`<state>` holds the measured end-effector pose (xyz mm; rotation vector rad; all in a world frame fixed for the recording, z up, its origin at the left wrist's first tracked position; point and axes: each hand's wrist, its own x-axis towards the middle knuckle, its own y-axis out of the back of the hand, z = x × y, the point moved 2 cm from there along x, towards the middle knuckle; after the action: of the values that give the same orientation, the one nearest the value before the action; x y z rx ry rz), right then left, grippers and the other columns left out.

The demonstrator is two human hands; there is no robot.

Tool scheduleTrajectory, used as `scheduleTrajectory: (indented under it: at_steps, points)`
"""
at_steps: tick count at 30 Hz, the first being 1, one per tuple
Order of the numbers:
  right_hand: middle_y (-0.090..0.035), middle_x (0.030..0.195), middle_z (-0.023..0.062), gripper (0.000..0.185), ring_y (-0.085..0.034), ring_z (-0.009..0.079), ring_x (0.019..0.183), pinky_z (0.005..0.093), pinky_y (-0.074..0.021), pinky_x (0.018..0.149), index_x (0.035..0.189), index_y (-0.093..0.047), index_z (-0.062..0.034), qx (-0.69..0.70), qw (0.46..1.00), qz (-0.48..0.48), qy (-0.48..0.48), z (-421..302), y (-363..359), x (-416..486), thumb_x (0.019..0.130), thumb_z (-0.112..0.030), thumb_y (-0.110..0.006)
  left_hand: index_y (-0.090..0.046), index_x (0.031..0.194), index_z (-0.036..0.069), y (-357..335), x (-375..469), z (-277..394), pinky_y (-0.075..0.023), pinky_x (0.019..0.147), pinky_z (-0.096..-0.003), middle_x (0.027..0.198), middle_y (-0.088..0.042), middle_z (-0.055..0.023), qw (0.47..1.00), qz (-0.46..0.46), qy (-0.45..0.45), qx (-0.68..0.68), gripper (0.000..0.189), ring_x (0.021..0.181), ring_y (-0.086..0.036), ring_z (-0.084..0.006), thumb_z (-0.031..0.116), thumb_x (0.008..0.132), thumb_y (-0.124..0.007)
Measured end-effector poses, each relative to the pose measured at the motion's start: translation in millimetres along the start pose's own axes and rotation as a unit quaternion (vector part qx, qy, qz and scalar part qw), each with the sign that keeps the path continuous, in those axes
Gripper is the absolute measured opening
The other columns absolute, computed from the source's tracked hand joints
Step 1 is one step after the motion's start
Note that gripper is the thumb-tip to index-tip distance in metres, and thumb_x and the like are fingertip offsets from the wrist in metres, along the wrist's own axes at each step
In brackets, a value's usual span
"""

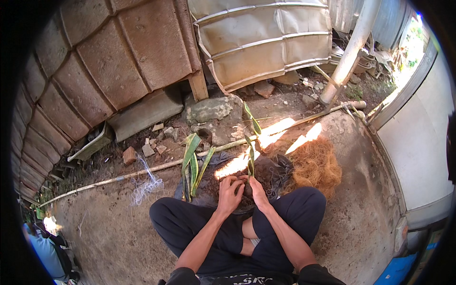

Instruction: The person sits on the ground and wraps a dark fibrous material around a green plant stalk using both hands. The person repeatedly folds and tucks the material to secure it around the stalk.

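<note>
My right hand point(259, 193) is at the base of an upright snake plant leaf point(251, 160) with yellow edges, its thumb and fingers closed around the lower end. Just left of it, my left hand point(230, 194) rests with bent fingers on dark soil; its fingertips are close to the same base, and whether they grip anything cannot be made out. The soil point(227, 171) lies heaped on black plastic point(284, 167) in front of my crossed legs. More cut snake plant leaves point(192, 160) lean together to the left of the soil.
Brown coir fibre point(316, 165) is heaped by my right knee. Tangled white string point(146, 185) lies on the ground at left. A long bamboo pole point(160, 166) crosses beyond the soil, with broken bricks point(129, 155) behind it. A person point(48, 251) is at the far lower left.
</note>
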<state>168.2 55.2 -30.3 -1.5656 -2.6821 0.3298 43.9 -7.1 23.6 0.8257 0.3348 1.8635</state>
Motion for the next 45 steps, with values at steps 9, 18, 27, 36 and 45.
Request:
scheduleTrajectory:
  at_steps: [9, 18, 27, 36, 45]
  points:
    - [-0.061, 0.114, 0.0075, 0.056, -0.059, 0.0143, 0.105, 0.0290, -0.0473, 0.091, 0.125, -0.056, 0.0018, 0.076, 0.997, -0.002, -0.032, 5, 1, 2, 0.105, -0.048, -0.040, -0.062, 0.100, -0.003, -3, 2, -11, -0.0470, 0.083, -0.0361, 0.094, -0.059, -0.0134, 0.986, 0.022, 0.091, -0.140, 0.012, 0.090, -0.060, -0.0266, 0.006, 0.092, -0.061]
    - [-0.061, 0.109, 0.0040, 0.054, -0.057, 0.0125, 0.101, 0.0288, -0.0454, 0.090, 0.118, -0.061, -0.0001, 0.176, 0.982, 0.027, -0.060, -9, -2, -3, 0.105, -0.048, -0.040, -0.058, 0.098, 0.002, -12, -1, -38, -0.0484, 0.079, -0.0304, 0.079, -0.056, -0.0013, 0.904, 0.056, 0.246, -0.345, 0.018, 0.079, -0.059, -0.0138, 0.018, 0.103, -0.052]
    - [-0.062, 0.104, 0.0047, 0.048, -0.059, 0.0145, 0.098, 0.0313, -0.0480, 0.084, 0.116, -0.063, -0.0022, 0.273, 0.957, 0.047, -0.086, -10, 5, -4, 0.105, -0.044, -0.041, -0.059, 0.107, 0.006, 33, 22, -81, -0.0544, 0.077, -0.0339, 0.085, -0.063, -0.0027, 0.704, 0.302, 0.391, -0.510, 0.014, 0.083, -0.064, -0.0165, 0.018, 0.103, -0.052]
    - [-0.063, 0.103, 0.0044, 0.050, -0.063, 0.0188, 0.095, 0.0388, -0.0529, 0.077, 0.118, -0.061, -0.0063, 0.330, 0.939, 0.004, -0.100, -14, 7, -3, 0.104, -0.048, -0.039, -0.058, 0.126, 0.003, 25, 10, -57, -0.0472, 0.088, -0.0368, 0.115, -0.063, -0.0131, 0.963, 0.092, 0.230, -0.105, 0.032, 0.108, -0.058, -0.0254, 0.006, 0.094, -0.056]
    - [-0.061, 0.120, 0.0072, 0.055, -0.056, 0.0171, 0.115, 0.0328, -0.0427, 0.101, 0.126, -0.056, -0.0041, 0.314, 0.947, 0.014, -0.062, -28, 2, -5, 0.105, -0.050, -0.033, -0.074, 0.101, 0.007, -5, 13, 26, -0.0430, 0.094, -0.0401, 0.102, -0.067, -0.0117, 0.999, 0.015, 0.039, -0.020, 0.016, 0.102, -0.060, -0.0304, 0.012, 0.086, -0.068]
